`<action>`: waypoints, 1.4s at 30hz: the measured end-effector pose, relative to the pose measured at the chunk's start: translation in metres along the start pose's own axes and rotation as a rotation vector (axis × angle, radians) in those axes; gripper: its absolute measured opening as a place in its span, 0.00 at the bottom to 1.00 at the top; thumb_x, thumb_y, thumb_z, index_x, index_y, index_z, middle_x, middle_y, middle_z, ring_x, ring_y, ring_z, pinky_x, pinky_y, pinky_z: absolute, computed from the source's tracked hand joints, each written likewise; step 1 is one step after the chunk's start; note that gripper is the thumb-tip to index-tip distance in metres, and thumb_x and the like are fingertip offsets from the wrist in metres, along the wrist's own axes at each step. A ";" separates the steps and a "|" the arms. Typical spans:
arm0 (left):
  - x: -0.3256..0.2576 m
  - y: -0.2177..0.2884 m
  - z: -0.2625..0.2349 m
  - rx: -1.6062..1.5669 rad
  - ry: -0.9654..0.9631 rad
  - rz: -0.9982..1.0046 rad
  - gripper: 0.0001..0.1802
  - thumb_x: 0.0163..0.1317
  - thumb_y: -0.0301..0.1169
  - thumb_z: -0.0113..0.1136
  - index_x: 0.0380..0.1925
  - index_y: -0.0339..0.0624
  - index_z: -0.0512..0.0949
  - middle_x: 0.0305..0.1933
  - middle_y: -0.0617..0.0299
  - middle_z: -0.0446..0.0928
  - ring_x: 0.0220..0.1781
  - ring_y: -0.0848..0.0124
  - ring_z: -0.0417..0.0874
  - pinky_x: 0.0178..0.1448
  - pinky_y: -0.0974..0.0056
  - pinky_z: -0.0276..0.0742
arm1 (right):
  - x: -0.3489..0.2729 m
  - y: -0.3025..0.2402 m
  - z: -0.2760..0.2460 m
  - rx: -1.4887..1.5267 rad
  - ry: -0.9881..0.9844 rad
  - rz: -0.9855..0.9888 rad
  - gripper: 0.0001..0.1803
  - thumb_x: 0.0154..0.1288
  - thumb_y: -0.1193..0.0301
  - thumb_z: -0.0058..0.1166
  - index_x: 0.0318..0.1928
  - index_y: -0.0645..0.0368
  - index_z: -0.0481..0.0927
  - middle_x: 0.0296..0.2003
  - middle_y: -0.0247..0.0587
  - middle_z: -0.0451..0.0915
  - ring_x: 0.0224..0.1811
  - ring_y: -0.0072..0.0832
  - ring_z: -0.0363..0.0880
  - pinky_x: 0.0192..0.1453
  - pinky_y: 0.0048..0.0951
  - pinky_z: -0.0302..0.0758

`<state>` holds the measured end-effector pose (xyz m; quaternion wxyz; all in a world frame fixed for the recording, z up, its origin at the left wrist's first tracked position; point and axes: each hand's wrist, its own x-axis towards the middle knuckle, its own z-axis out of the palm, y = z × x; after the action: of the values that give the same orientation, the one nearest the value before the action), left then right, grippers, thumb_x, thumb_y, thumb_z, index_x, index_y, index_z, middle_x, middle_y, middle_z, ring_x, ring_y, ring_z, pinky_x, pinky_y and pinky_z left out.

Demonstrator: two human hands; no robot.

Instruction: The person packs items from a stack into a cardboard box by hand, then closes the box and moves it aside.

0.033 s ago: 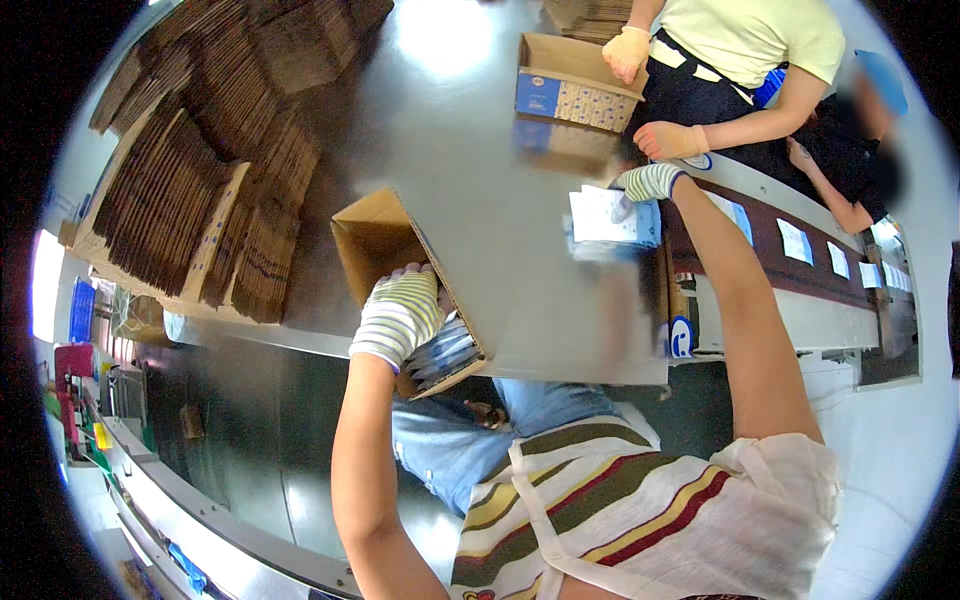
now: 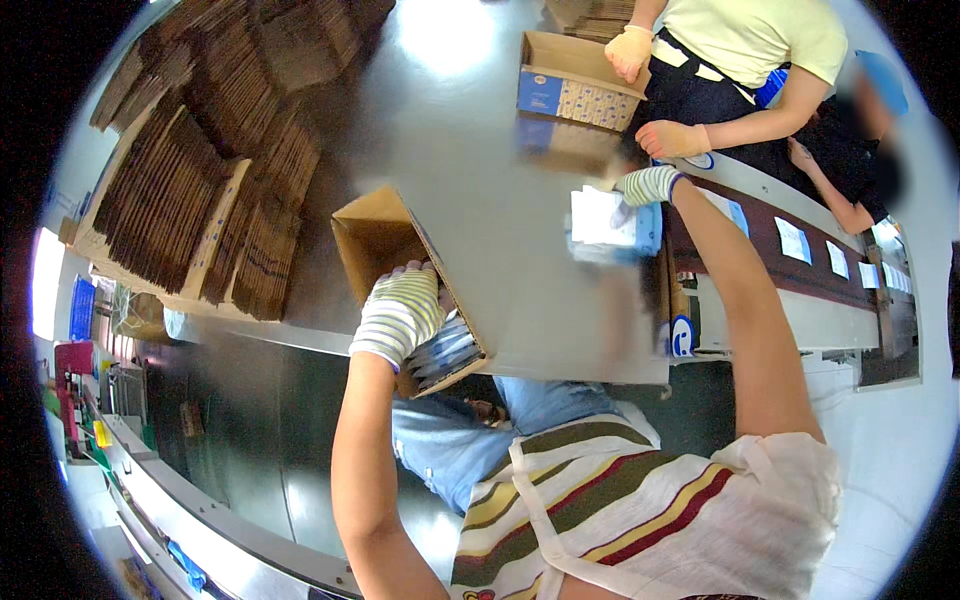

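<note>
Left hand (image 2: 400, 315), gloved in pale stripes, reaches down into an open brown carton (image 2: 362, 238); its fingertips are partly lost against the inner wall, so I cannot tell whether it grips anything. Right hand (image 2: 648, 188), in a matching striped glove, lies bent over the far right corner of a stack of packets (image 2: 603, 222) near the right end of the grey, shiny worktop (image 2: 540, 300); its fingertips touch the top packet, but whether they close on the stack underneath cannot be seen. The stack looks flat and layered, white on its upper face with light blue along the right side and lower edge (the print is too blurred to make out), and its lower layers smear into the reflection, so whether it rests on the worktop or is slightly raised is unclear. More silvery-blue packets (image 2: 445, 352) stand packed on edge at the near end of the carton, which sits tilted at the worktop's front edge; the left hand and wrist cover part of them, and their number is hard to count. To the right, a dark conveyor belt (image 2: 815, 273) carries similar white-and-blue packets in a row, the right forearm crossing in front of it and the farthest packets shrinking toward the fisheye rim.
</note>
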<state>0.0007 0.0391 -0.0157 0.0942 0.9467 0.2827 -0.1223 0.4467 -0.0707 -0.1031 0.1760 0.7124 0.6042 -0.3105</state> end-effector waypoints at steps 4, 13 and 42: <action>0.000 0.000 0.002 -0.013 0.082 0.022 0.22 0.58 0.42 0.53 0.47 0.38 0.74 0.50 0.44 0.75 0.52 0.48 0.75 0.57 0.51 0.71 | -0.068 -0.114 0.014 -0.241 0.226 0.004 0.47 0.36 0.44 0.68 0.56 0.56 0.69 0.46 0.54 0.76 0.51 0.42 0.75 0.59 0.42 0.68; -0.009 -0.003 0.002 -0.002 0.053 -0.009 0.27 0.56 0.44 0.56 0.50 0.36 0.73 0.53 0.42 0.73 0.54 0.49 0.75 0.59 0.53 0.71 | -0.097 -0.196 0.089 1.125 0.253 -0.714 0.26 0.64 0.61 0.46 0.59 0.61 0.67 0.56 0.53 0.71 0.59 0.43 0.71 0.66 0.44 0.65; -0.008 0.018 -0.006 0.048 0.002 0.036 0.22 0.57 0.45 0.52 0.38 0.38 0.81 0.37 0.48 0.81 0.40 0.56 0.83 0.45 0.54 0.78 | -0.011 -0.349 -0.090 -0.064 0.672 -0.405 0.41 0.42 0.55 0.68 0.53 0.66 0.70 0.43 0.58 0.79 0.47 0.50 0.78 0.53 0.40 0.75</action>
<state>0.0060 0.0217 -0.0055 0.0732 0.9538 0.2626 -0.1266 0.1283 0.0499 0.0147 -0.0743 0.6347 0.7660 -0.0693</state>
